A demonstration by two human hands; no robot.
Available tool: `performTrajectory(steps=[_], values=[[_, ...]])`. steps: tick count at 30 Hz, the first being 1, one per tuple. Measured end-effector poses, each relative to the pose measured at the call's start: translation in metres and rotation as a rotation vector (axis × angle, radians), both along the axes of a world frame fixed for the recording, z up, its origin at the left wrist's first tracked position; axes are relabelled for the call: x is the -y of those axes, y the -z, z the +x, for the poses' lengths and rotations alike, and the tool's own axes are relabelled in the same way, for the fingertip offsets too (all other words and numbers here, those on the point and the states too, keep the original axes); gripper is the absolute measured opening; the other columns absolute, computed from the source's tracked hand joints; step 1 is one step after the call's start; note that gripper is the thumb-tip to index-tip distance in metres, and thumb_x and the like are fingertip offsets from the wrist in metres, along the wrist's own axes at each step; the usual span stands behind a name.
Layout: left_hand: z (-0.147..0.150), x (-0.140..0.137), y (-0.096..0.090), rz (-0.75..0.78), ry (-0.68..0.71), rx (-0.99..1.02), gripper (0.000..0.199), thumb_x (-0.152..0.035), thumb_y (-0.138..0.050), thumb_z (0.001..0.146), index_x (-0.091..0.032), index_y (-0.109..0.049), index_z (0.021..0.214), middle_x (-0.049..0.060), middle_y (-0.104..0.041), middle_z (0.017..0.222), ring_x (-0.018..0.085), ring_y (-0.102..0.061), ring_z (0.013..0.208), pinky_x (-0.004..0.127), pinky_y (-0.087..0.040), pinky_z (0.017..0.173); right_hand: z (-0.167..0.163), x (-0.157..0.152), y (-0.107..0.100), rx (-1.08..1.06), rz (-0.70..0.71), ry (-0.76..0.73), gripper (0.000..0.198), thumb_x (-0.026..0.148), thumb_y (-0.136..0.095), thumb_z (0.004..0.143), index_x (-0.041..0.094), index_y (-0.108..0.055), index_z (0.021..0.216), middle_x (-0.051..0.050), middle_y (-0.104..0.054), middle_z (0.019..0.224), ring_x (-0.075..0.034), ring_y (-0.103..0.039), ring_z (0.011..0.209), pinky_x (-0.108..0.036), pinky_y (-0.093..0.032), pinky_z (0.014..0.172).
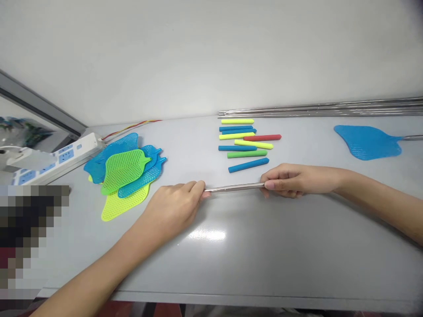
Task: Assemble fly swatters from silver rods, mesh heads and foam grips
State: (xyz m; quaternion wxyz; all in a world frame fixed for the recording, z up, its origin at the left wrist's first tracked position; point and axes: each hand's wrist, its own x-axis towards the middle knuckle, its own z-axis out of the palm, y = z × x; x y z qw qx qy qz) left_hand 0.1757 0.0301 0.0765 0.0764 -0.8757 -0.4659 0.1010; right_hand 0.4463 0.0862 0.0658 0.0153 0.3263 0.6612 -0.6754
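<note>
A thin metal rod (pixel 234 188) stretches level between my two hands, above the table. Its left end disappears into my left hand (pixel 178 200), which is closed round it. My right hand (pixel 286 181) pinches the other end between thumb and fingers. Behind the rod lie several coloured handle sleeves (pixel 247 154), tapered at one end, in blue, green, yellow and red. To the left of my left hand is a loose pile of perforated fly swatter heads (pixel 125 169) in blue, green and yellow. What my palms cover is hidden.
Several long metal rods (pixel 317 109) lie along the wall at the back right. A blue fly swatter (pixel 368 143) on a metal shaft rests at the far right. At the left stands a white power strip (pixel 66 154) with a plug in it. The table's front edge (pixel 231 297) runs along the bottom.
</note>
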Motion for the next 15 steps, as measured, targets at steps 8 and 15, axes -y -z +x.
performTrajectory(steps=[8, 15], values=[[0.001, 0.004, 0.006, -0.014, 0.041, 0.052, 0.032, -0.026, -0.022, 0.091, -0.017, -0.045, 0.071, -0.001, -0.050, 0.052, 0.015, -0.049, 0.043, 0.026, -0.016, 0.042, -0.004, 0.007, -0.001, 0.018, 0.109, -0.024, 0.030, 0.041, -0.039, 0.089, 0.016, -0.054, 0.079, 0.006, -0.030, 0.056, -0.006, -0.026, 0.048, -0.017, -0.023, 0.041], [0.003, 0.006, 0.009, -0.036, 0.061, 0.083, 0.031, -0.026, -0.022, 0.091, -0.017, -0.044, 0.072, -0.002, -0.049, 0.052, 0.014, -0.046, 0.041, 0.026, -0.015, 0.043, -0.008, 0.012, -0.002, 0.031, 0.180, -0.033, 0.027, 0.037, -0.041, 0.088, 0.017, -0.054, 0.076, 0.006, -0.030, 0.057, -0.007, -0.027, 0.048, -0.018, -0.024, 0.041]])
